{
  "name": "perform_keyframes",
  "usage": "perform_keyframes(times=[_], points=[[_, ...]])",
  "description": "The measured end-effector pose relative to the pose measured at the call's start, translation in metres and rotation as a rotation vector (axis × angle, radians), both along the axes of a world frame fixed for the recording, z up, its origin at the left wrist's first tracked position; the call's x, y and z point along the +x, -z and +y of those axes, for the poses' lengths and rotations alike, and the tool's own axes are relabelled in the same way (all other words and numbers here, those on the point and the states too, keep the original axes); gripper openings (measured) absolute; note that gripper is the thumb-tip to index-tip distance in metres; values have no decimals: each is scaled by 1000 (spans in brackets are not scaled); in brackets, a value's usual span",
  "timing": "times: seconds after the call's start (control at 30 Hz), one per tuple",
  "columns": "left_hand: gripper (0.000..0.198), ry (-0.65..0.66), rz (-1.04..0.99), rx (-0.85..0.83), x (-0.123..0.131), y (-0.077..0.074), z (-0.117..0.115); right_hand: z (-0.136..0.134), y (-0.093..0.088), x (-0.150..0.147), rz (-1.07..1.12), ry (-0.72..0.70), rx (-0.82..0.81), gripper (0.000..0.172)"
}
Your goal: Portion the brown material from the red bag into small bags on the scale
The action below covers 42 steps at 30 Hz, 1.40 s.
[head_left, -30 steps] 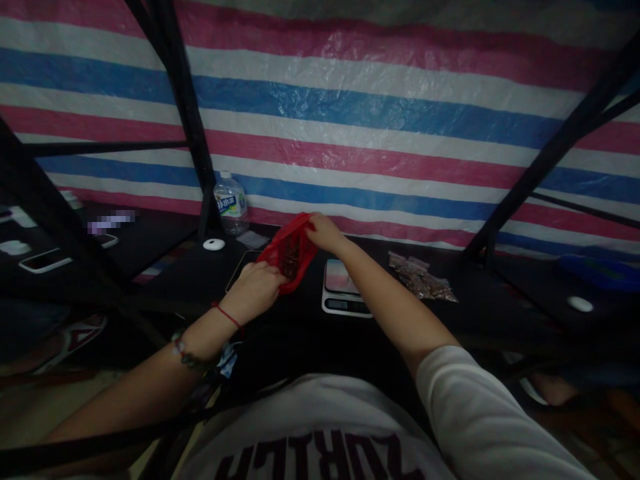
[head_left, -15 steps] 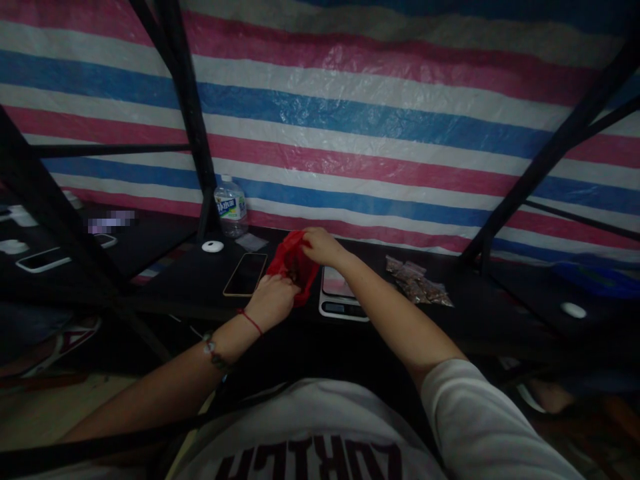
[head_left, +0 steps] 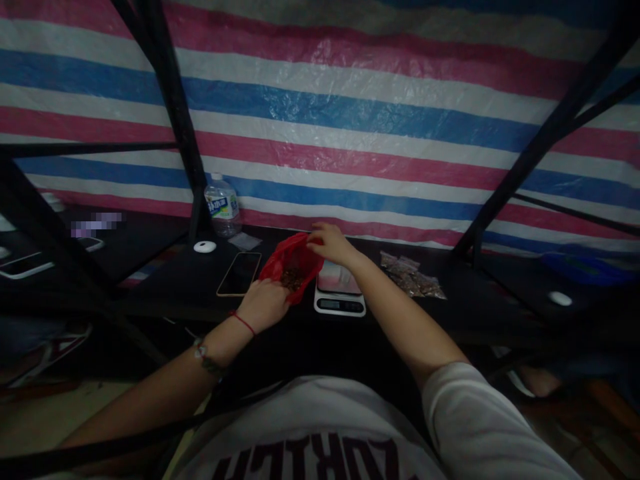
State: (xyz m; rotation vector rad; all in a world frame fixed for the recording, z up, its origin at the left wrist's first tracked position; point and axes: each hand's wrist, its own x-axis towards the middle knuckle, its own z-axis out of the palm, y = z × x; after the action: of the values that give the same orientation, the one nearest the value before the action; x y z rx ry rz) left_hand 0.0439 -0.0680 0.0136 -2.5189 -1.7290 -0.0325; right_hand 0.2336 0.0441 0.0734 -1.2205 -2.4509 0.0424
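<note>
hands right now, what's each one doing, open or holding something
Left hand: closed on the near edge of the red bag.
Right hand: pinching the bag's far rim.

Water bottle against striped tarp; phone, white puck, scale, filled sachets on dark table.

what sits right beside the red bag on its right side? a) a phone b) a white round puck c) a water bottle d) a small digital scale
d, the small digital scale sits on the dark table just right of the red bag, which the left hand and right hand hold open; the phone lies on the bag's left.
</note>
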Motion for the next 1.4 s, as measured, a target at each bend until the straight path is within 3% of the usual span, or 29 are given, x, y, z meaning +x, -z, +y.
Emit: perform_keyframes(times=[0.13, 0.2, 0.27, 0.37, 0.43, 0.57, 0.7, 0.8, 0.9, 1.07, 1.2, 1.4], points=[[49, -27, -4, -10, -3, -1, 0, -1, 17, 43, 211, 79, 108, 39], [50, -42, -17, -6, -2, 1, 1, -2, 34, 65, 180, 158, 30, 58], [51, -39, -38, -4, 0, 5, 2, -5, 53, 80, 143, 200, -90, 66], [53, -28, -85, 6, 7, 10, 5, -6, 74, 89, 167, 259, -188, 66], [53, -15, -126, 3, 12, 11, 8, -7, 79, 87, 183, 270, -218, 55], [50, 65, -213, -112, 14, -2, 20, -11, 76, 78, 120, 251, -213, 37], [53, 65, -295, -188, 11, -25, 38, -21, 65, 68, 154, 217, -206, 36], [42, 47, -226, -125, 13, -33, 56, -26, 57, 50, 324, 62, -173, 41], [37, -13, -84, -135, 15, -27, 69, -25, 54, 19, 405, -26, -218, 51], [57, -154, -14, -201, 8, -8, 75, -17, 60, -25, 73, -17, -244, 34], [59, -159, -60, -215, -3, -1, 75, -13, 61, -37, -193, -41, -185, 22], [52, -121, -148, -168, -13, 1, 73, -14, 53, -44, -395, -10, -176, 27]])
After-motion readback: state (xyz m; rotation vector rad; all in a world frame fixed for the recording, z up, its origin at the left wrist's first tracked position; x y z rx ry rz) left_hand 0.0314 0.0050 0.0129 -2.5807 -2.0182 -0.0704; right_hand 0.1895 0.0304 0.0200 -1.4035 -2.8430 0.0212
